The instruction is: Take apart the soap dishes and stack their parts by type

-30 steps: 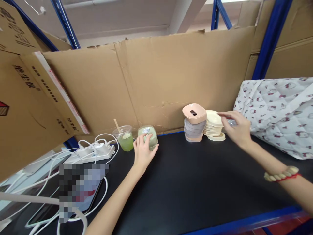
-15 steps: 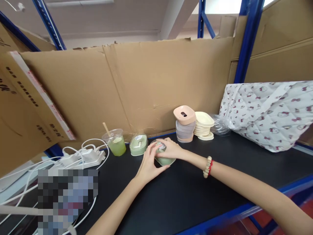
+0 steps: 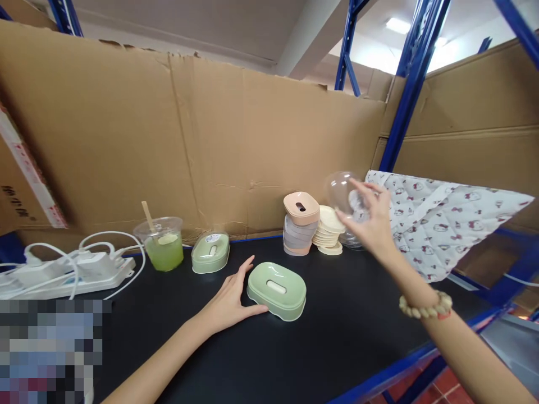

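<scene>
A green oval plastic box (image 3: 277,289) with a pale slot in its top rests on the black tabletop. My left hand (image 3: 233,298) lies around its left end, fingers spread, the thumb at its front edge. Off to the right, my right hand (image 3: 370,216) is raised, pinching a clear domed plastic cover (image 3: 342,188) with a whitish label. Behind the left hand sits a second green box (image 3: 210,253) under a labelled clear cover.
Stacked peach and grey pieces (image 3: 300,224) stand beside cream lids (image 3: 329,230) and other clear covers (image 3: 352,240). A cup of green drink (image 3: 163,247), a white power strip (image 3: 92,268) with cables, a patterned quilted bag (image 3: 442,216) and a cardboard wall (image 3: 236,146) surround the work area.
My right hand has left the near green box and moved right and up with the clear cover. My left hand has loosened beside the box. The view has shifted right.
</scene>
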Tool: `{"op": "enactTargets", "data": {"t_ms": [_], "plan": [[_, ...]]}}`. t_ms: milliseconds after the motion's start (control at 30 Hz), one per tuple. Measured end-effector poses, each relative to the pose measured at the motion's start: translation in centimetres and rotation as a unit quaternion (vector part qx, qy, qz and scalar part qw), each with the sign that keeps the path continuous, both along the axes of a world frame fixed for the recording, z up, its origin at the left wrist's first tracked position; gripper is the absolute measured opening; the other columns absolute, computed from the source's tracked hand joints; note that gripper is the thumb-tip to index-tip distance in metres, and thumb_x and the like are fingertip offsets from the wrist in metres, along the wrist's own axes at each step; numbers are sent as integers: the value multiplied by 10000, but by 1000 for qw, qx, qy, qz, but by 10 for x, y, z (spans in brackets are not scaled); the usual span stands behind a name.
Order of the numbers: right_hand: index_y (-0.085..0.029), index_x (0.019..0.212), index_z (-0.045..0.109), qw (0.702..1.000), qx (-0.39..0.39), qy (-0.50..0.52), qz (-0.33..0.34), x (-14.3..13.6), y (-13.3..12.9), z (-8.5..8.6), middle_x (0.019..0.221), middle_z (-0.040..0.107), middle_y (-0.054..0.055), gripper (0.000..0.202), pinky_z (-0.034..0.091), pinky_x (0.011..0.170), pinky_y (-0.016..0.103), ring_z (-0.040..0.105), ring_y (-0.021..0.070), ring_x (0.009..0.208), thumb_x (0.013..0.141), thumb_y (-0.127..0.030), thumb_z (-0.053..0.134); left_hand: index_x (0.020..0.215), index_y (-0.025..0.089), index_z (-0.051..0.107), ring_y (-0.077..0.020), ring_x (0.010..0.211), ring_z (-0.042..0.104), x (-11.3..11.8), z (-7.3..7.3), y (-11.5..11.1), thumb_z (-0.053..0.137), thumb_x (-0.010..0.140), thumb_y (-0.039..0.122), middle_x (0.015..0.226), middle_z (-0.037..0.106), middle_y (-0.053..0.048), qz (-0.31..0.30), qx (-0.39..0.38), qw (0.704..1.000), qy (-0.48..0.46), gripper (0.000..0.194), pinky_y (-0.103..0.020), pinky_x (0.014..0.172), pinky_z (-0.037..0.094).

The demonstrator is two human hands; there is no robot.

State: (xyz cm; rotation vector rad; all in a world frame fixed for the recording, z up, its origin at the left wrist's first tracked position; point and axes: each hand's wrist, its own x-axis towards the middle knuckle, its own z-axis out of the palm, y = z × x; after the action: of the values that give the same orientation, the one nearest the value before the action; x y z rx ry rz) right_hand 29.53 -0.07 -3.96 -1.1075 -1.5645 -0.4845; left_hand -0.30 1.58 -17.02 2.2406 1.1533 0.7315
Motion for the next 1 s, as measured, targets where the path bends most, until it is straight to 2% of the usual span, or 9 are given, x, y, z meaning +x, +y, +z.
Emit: {"op": "enactTargets", "data": {"t_ms": [167, 267, 367, 500, 600, 667, 767, 867, 1000], "plan": [[-143, 902, 678, 993, -27, -3, -117, 93, 66, 2, 900, 560, 120, 447, 462, 832, 472, 565, 271, 889, 602, -473, 646, 1391, 295, 321, -291, 1244, 336, 1, 5, -1, 632, 751, 470, 1369, 332, -56, -41, 28, 998, 30, 733, -454, 1036, 315], [-173, 671, 666, 990, -112, -47, -67, 114, 91, -16, 676, 604, 78, 335, 503, 666, 406, 585, 222, 667, 640, -496, 587, 1339, 309, 409, -290, 1289, 268, 1, 11, -4, 635, 759, 469, 1354, 358, -38, -38, 6, 997, 62, 642, -481, 1058, 266], [-203, 597, 629, 991, -120, -51, -30, 115, 100, -26, 605, 617, 60, 346, 498, 577, 350, 578, 192, 581, 715, -504, 503, 1301, 290, 455, -291, 1288, 270, 2, 14, -5, 669, 737, 462, 1348, 360, -60, -25, 1, 997, 71, 627, -486, 1048, 280], [-214, 663, 633, 997, -68, -13, -27, 93, 89, -22, 678, 654, 65, 359, 508, 619, 375, 608, 206, 645, 767, -493, 433, 1185, 240, 522, -285, 1223, 360, 4, 12, -4, 747, 659, 421, 1347, 347, -74, -15, 14, 999, 48, 600, -458, 1020, 337], [-204, 787, 645, 999, -26, 28, 8, 50, 56, -22, 797, 666, 74, 292, 512, 711, 395, 627, 212, 749, 778, -441, 476, 1097, 210, 523, -267, 1149, 420, 5, 13, -5, 790, 594, 383, 1280, 402, -70, -8, 7, 999, 37, 595, -428, 985, 381], [-199, 861, 645, 989, -102, -26, 102, 13, 27, -29, 832, 661, 71, 263, 516, 729, 371, 629, 201, 782, 781, -417, 522, 1067, 198, 507, -249, 1078, 460, 6, 15, -7, 791, 582, 387, 1206, 443, -64, -9, 6, 999, 36, 593, -408, 941, 414], [-224, 1189, 561, 901, -305, -200, 235, -36, -9, -48, 1212, 549, 121, 595, 447, 911, 421, 534, 266, 1105, 655, -459, 679, 1088, 187, 485, -237, 1013, 484, 7, 18, -11, 793, 556, 410, 1141, 463, -69, -13, 30, 999, 39, 654, -396, 911, 426], [-258, 1354, 395, 827, -448, -243, 238, -63, -19, -69, 1388, 354, 148, 894, 373, 968, 491, 390, 343, 1243, 554, -441, 750, 1216, 202, 440, -257, 1095, 446, 7, 19, -10, 798, 539, 406, 1193, 445, -88, -26, 49, 998, 30, 792, -409, 970, 381], [-280, 1312, 449, 803, -511, -179, 248, -71, -12, -83, 1340, 389, 95, 811, 376, 981, 425, 490, 279, 1146, 569, -420, 741, 1313, 238, 375, -266, 1177, 401, 5, 17, -3, 798, 549, 399, 1293, 395, -80, -33, -12, 999, -5, 887, -432, 1029, 323]]}}
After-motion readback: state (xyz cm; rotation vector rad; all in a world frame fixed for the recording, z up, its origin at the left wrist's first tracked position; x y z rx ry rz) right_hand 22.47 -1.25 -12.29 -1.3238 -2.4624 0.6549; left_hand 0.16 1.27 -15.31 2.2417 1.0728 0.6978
